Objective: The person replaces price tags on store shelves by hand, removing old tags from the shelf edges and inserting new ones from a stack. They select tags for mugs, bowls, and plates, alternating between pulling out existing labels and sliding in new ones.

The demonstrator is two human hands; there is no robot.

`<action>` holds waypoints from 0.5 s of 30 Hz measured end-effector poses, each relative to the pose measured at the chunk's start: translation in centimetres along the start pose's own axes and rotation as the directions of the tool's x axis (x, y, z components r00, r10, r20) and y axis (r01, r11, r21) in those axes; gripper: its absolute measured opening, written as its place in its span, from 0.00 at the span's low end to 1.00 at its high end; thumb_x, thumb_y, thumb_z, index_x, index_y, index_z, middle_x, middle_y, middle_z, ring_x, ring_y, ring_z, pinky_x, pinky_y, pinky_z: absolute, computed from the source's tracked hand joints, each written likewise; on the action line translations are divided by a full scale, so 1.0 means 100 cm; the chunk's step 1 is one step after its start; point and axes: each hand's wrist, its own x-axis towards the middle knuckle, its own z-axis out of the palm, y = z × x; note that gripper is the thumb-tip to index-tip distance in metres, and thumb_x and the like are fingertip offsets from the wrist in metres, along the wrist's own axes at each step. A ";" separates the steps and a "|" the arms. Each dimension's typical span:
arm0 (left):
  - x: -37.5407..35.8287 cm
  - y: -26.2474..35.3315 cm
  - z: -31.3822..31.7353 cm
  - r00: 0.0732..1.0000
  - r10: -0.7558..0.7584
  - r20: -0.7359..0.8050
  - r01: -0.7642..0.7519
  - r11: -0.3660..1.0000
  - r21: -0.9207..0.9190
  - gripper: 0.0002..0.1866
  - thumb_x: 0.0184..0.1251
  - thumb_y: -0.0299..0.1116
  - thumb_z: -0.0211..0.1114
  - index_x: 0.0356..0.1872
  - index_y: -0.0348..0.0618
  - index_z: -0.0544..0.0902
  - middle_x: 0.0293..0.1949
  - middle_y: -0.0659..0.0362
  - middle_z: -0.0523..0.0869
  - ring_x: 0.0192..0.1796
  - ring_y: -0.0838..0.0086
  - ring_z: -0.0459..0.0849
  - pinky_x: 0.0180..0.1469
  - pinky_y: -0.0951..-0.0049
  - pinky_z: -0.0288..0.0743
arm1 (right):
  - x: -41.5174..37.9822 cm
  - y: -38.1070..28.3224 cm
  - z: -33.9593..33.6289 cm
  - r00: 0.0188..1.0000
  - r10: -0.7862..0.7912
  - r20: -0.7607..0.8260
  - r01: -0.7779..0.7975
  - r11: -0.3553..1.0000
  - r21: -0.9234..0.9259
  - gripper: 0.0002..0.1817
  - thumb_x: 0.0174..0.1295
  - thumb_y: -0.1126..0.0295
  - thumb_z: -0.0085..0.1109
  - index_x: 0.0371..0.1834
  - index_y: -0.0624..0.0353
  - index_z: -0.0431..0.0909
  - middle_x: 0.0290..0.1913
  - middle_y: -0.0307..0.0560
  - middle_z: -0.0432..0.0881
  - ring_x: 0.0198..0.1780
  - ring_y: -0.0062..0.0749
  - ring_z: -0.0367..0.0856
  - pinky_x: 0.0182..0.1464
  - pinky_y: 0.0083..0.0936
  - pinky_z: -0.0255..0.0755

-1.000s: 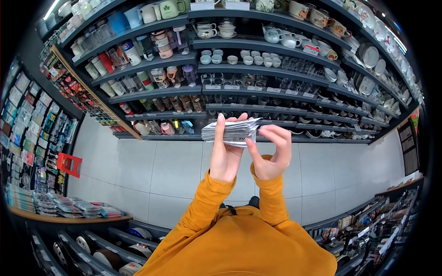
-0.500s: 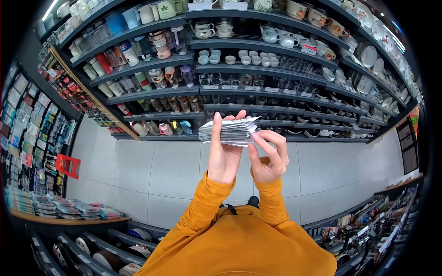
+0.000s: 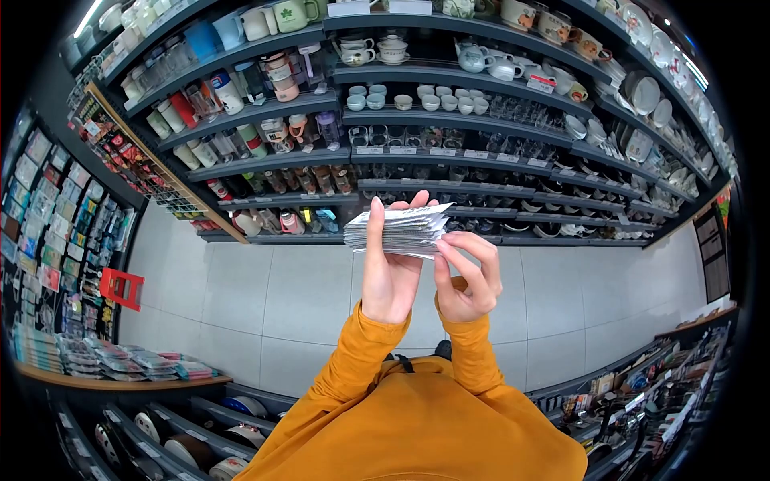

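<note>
I am gripping a stack of printed slips (image 3: 395, 231) in my left hand (image 3: 391, 272), at 12 o'clock from my chest. My right hand (image 3: 468, 280) is pinching its 3 o'clock edge. Risk: loose slips spilling to the floor (image 3: 265, 297) before the crockery shelves (image 3: 449, 120).

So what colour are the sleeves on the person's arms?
Orange-yellow, like mustard. The sleeves show best in the head view, below the stack of papers.

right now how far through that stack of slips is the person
Done: nothing shows as set aside, so no finished count can be read. In hand: the left hand grips a thick stack of printed slips, and the right hand pinches its near edge, fingertips on the lower sheets. Left: the stack looks full, so most seems to remain.
</note>
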 end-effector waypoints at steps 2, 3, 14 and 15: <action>0.000 -0.001 0.001 1.000 0.002 0.001 -0.002 1.000 0.005 0.22 0.71 0.53 0.54 0.45 0.42 0.77 0.55 0.51 0.81 0.59 0.64 0.77 0.60 0.65 0.74 | -0.001 -0.001 0.001 0.999 0.023 -0.021 -0.023 1.000 0.011 0.18 0.43 0.83 0.68 0.40 0.57 0.84 0.42 0.42 0.81 0.42 0.38 0.81 0.41 0.27 0.77; 0.000 -0.001 0.001 1.000 0.003 0.004 -0.003 1.000 0.013 0.22 0.71 0.53 0.54 0.45 0.42 0.77 0.55 0.51 0.81 0.59 0.64 0.77 0.60 0.65 0.74 | -0.001 -0.002 0.002 0.998 0.045 -0.042 -0.044 0.999 0.019 0.18 0.43 0.83 0.68 0.40 0.56 0.84 0.42 0.42 0.81 0.42 0.38 0.81 0.41 0.27 0.77; 0.001 0.002 -0.003 0.998 0.064 -0.007 -0.063 0.997 0.053 0.22 0.71 0.54 0.54 0.45 0.43 0.76 0.54 0.51 0.81 0.59 0.63 0.77 0.60 0.64 0.74 | -0.003 0.000 0.004 1.000 -0.009 0.023 0.009 1.000 -0.017 0.18 0.41 0.82 0.70 0.38 0.55 0.84 0.40 0.41 0.81 0.41 0.37 0.80 0.40 0.27 0.76; 0.002 0.002 -0.004 0.997 0.077 0.005 -0.078 0.995 0.067 0.22 0.71 0.54 0.54 0.45 0.43 0.76 0.54 0.51 0.81 0.58 0.63 0.77 0.60 0.64 0.74 | -0.002 -0.001 0.004 1.000 -0.001 0.027 0.001 1.000 -0.009 0.18 0.41 0.82 0.70 0.38 0.55 0.83 0.40 0.41 0.81 0.41 0.37 0.80 0.40 0.27 0.76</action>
